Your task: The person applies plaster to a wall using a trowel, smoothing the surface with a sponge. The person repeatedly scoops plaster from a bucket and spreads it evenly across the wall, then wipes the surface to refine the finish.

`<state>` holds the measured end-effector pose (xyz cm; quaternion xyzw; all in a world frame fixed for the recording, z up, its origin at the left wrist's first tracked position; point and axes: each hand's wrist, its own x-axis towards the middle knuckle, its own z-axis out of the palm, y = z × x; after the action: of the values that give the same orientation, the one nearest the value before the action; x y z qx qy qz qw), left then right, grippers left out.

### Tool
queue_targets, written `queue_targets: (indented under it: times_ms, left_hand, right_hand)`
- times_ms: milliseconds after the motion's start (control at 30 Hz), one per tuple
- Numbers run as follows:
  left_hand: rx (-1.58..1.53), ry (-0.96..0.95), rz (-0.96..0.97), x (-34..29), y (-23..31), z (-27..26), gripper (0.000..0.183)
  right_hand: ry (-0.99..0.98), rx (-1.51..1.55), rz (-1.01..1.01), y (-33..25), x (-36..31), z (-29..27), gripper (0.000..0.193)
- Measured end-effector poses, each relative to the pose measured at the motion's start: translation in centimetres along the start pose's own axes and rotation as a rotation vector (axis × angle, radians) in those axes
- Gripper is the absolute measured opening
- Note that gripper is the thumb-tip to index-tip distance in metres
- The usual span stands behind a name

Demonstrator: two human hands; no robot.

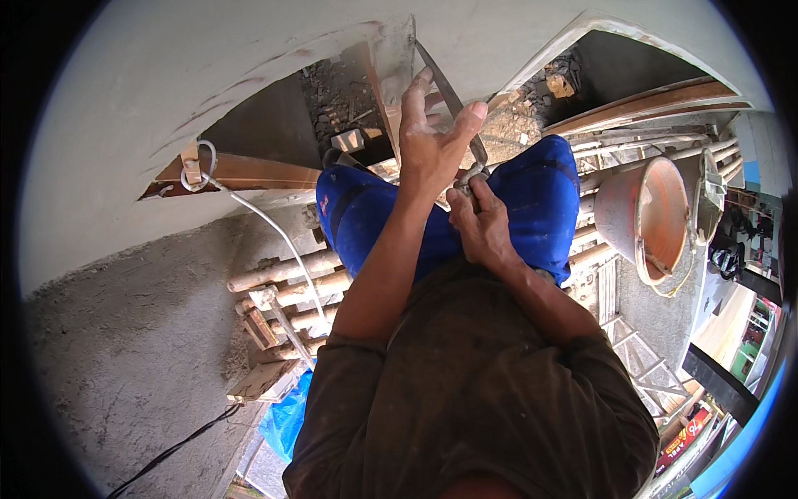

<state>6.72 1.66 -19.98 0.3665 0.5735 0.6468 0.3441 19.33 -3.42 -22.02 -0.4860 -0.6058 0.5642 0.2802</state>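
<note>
The long dark metal blade (443, 81) slants toward 12 o'clock, its handle end held by the right hand's (484, 220) curled fingers; the left hand's (434, 141) fingers spread wide beside it. Steady, even pressure should suit the pale plastered wall (274, 41). A sharp-cornered opening (548, 58) at 2 o'clock and the dusty orange bucket (619, 204) near 3 restrict rightward swings.

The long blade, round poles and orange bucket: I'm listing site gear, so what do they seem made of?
Long blade: probably metal, dull grey, being thin and flat. Round poles: likely bamboo or wood, pale and matt, with slightly uneven surfaces; I cannot tell which. Orange bucket: apparently plastic, dull with pale smears, judging by its smooth, moulded-looking wall.
</note>
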Motion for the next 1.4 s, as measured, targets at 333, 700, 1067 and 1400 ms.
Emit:
queue_targets:
  times_ms: [333,700,1067,1400]
  left_hand:
    - [-0.027,-0.018,-0.021,-0.3,-3.3,-0.1,0.072]
    - [-0.045,0.006,-0.297,-1.5,-7.2,-0.3,0.083]
    - [0.048,-0.016,-0.416,-2.0,-5.7,-1.8,0.057]
    - [0.02,-0.138,-0.409,-3.3,-5.1,-0.7,0.048]
  right_hand:
    - [-0.012,0.023,0.057,2.8,0.3,0.3,0.033]
    - [-0.1,0.005,0.345,4.7,-0.3,-0.4,0.032]
    - [0.469,-0.28,0.293,2.0,-2.1,-17.6,0.035]
    - [0.343,-1.218,0.52,18.9,-9.9,-21.7,0.05]
